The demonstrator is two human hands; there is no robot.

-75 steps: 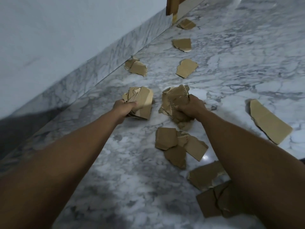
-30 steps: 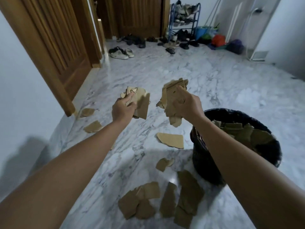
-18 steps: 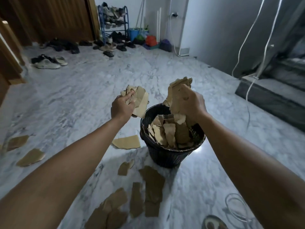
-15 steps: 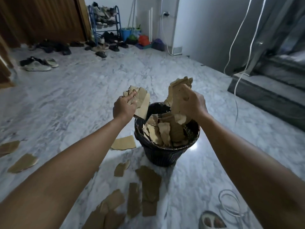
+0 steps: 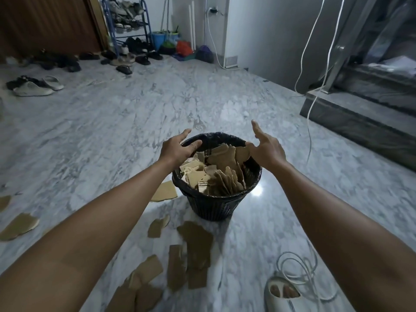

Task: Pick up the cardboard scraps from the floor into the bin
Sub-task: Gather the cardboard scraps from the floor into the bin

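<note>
Both hands over round black woven-plastic bin (image 5: pixel 216 203): left hand (image 5: pixel 174 149) at its 10 o'clock rim, right hand (image 5: pixel 266 149) at 2, each grip spread, empty. Torn brown cardboard scraps (image 5: pixel 216 174) fill bin; more scraps (image 5: pixel 195 248) on grey marble floor (image 5: pixel 112 122) at 6.

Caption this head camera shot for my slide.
Both open hands, left hand and right hand, above a scrap-filled bin; cardboard scraps remain on floor.
</note>
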